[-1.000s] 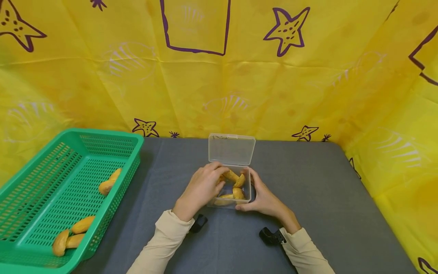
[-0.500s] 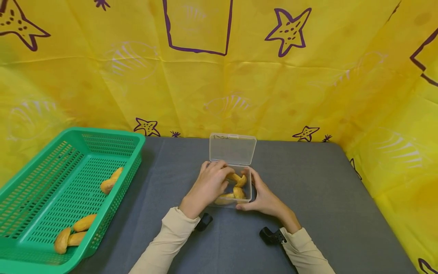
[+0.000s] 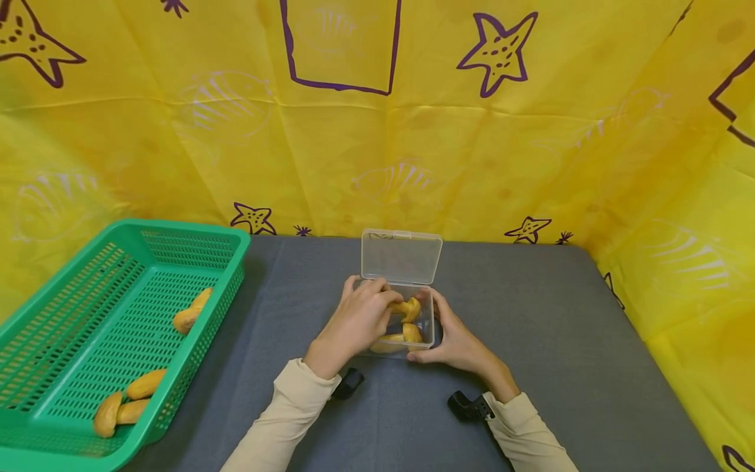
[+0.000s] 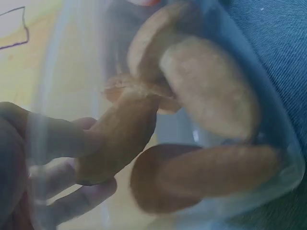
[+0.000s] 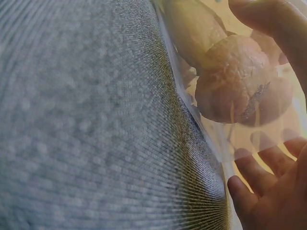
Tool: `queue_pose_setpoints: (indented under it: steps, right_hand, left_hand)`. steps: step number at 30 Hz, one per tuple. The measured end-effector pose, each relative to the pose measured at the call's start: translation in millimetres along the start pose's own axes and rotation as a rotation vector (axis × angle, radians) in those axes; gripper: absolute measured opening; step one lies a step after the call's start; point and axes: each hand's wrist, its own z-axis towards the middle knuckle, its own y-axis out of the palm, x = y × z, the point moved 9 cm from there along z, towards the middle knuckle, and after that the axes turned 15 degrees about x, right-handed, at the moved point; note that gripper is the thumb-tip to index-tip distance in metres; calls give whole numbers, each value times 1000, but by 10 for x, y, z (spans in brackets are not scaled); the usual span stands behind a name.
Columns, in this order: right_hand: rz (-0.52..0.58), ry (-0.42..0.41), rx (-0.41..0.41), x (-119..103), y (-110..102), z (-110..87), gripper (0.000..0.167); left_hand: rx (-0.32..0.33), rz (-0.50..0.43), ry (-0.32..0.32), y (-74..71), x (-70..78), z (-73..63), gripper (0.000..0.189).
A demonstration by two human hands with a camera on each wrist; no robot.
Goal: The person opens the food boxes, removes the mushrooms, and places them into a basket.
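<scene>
A clear plastic box [image 3: 432, 321] stands on the table with its hinged lid [image 3: 401, 257] raised at the back. My left hand [image 3: 356, 318] reaches in from the left and pinches a yellow-brown mushroom [image 4: 122, 136] by its stem between thumb and fingers. That mushroom's cap points right, toward the far right part of the box. Two more mushrooms lie inside: one mushroom [image 4: 208, 88] with a pale thick stem, and another mushroom [image 4: 216, 172] alongside it. Around the box's right side my right hand [image 3: 454, 341] grips, thumb at the front wall and fingers behind.
At the left stands a green perforated basket [image 3: 231, 288]. One mushroom [image 3: 191, 313] lies near its right wall, and two others, a mushroom [image 3: 146, 385] and a mushroom [image 3: 107, 414], lie nearer the front. A grey cloth [image 3: 519, 314] covers the table; a yellow patterned curtain [image 3: 330, 164] hangs behind.
The mushroom in my left hand has turned and shifted slightly inside the box, its cap now angled differently. My left hand has moved a little; the right hand keeps its hold on the box.
</scene>
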Motion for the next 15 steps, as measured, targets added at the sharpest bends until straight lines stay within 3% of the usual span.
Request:
queue_pose_setpoints:
  steps: [9,15]
  right_hand:
    - [5,-25,3,-10,1,7,110]
    - [5,-40,4,-6,2,8,110]
  left_hand:
    - [71,-43,34,-325,-52,-20,20]
    - [40,-90,-40,-436,-169,-41,21]
